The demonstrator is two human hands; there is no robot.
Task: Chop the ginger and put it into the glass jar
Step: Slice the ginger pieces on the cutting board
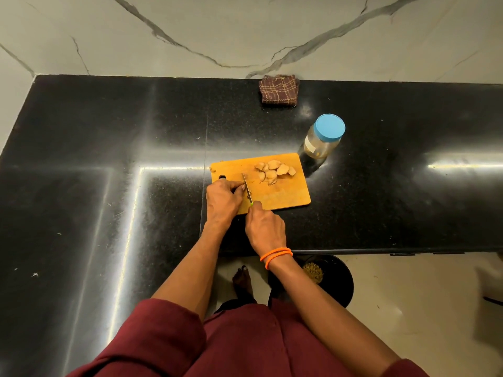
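Desk [109, 137]: black, polished, L-shaped; far edge against the marbled wall, near edge running just under the wrists; wide bare stretches to the left and to the right of the board.
Cutting board [283, 191]: orange-brown, lying flat near the front edge of the desk, near-left corner under the left hand; hanging hole at the left end; right and far edges free, bare desk all round.
Bin [337, 278]: black, round, on the floor below the desk's front edge, right of the right forearm.
Glass jar [324, 140]: upright, blue lid on, just beyond the board's far right corner, apart from it.
Cloth [279, 89]: brown checked, folded, at the far edge of the desk against the wall, well apart from the board.
Left hand [224, 198]: on the board's left part, fingers [239, 186] curled down, pinning something small against the blade; too hidden to say what.
Right hand [265, 227]: over the board's near edge, clenched round the knife handle; orange bands on the wrist.
Ginger [275, 171]: pale pieces heaped on the far right part of the board, well short of its edges, apart from both hands.
Knife [247, 190]: thin blade, running from the right hand away across the board, touching the left fingertips.
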